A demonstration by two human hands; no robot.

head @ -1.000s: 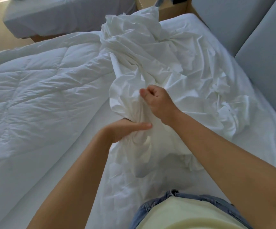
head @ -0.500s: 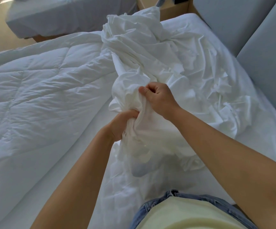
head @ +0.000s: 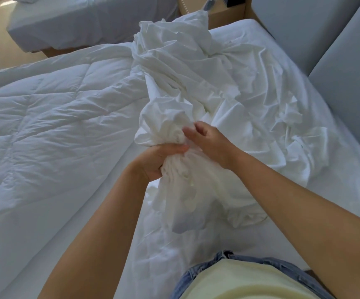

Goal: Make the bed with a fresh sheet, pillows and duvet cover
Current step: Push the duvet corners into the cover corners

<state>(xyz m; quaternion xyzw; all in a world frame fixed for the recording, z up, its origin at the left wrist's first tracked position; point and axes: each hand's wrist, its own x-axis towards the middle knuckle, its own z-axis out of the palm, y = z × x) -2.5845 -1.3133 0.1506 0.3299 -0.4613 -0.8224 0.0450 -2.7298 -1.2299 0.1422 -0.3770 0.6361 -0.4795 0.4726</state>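
Note:
A crumpled white duvet cover (head: pixel 196 83) lies bunched across the middle and right of the bed. My left hand (head: pixel 155 160) grips a gathered neck of this cloth from below and the left. My right hand (head: pixel 211 143) rests on the same bunch from the right, its fingers loosened and slightly blurred. A white quilted duvet (head: pixel 45 117) spreads over the left of the bed. The bare white mattress (head: pixel 88 212) shows between the duvet and the cover.
A grey padded headboard (head: pixel 304 29) runs along the right. A wooden nightstand (head: pixel 224 14) stands at the top, with a second bed (head: pixel 84 22) beyond it at top left. Wooden floor shows at far left.
Both hands have gathered more of the cover into a tighter bunch. My left hand closed round it, and my right hand's fingers have loosened from their fist.

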